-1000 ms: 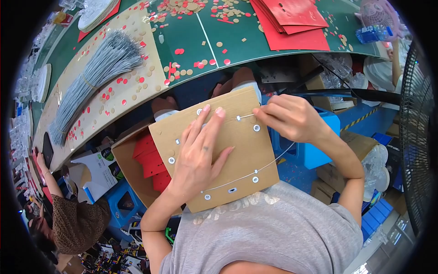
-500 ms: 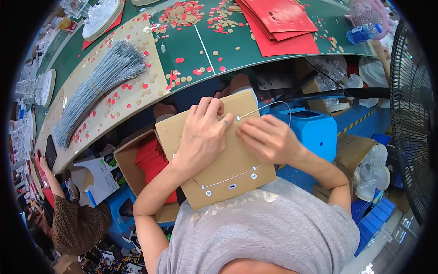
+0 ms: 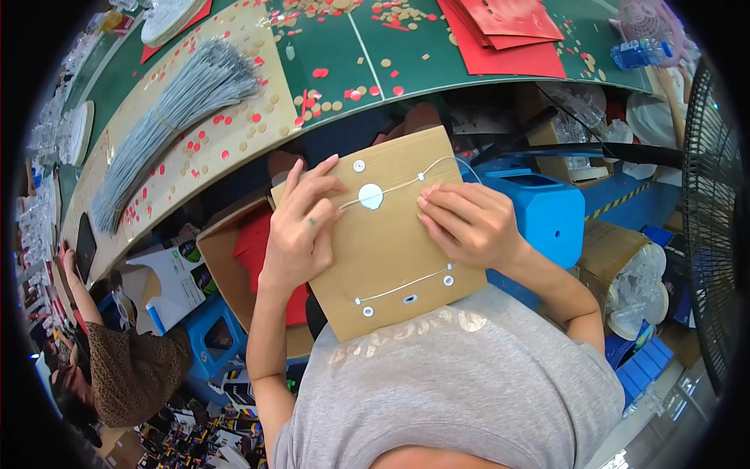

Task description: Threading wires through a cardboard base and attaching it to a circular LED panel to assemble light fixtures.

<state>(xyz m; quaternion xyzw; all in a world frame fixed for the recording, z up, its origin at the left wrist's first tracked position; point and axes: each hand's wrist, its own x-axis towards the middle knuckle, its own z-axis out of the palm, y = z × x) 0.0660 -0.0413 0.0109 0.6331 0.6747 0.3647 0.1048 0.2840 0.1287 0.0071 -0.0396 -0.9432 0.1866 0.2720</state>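
Observation:
A brown cardboard panel (image 3: 391, 242) rests tilted against my lap. A thin pale wire (image 3: 397, 186) crosses its upper part, over a white round spot (image 3: 370, 197) and through a small white clip (image 3: 421, 177), then loops past the right edge. At the panel's upper left, my left hand (image 3: 301, 227) has its fingers curled at the wire's left stretch, pinching it, two fingertips raised. My right hand (image 3: 473, 227) lies over the right side with its fingertips pressed together below the clip; what they hold is hidden. A second wire (image 3: 394, 289) runs between two clips near the lower edge.
Ahead, a green table (image 3: 328, 55) carries a bundle of grey wire ties (image 3: 168, 117), red sheets (image 3: 508, 47) and scattered discs. A blue stool (image 3: 539, 219) and a black fan (image 3: 707, 234) stand right. At left are an open carton (image 3: 223, 254) and another person (image 3: 133, 367).
My left hand has moved left and down, uncovering the white round spot and the wire across it. My right hand has shifted slightly right; the wire loop beside it is smaller.

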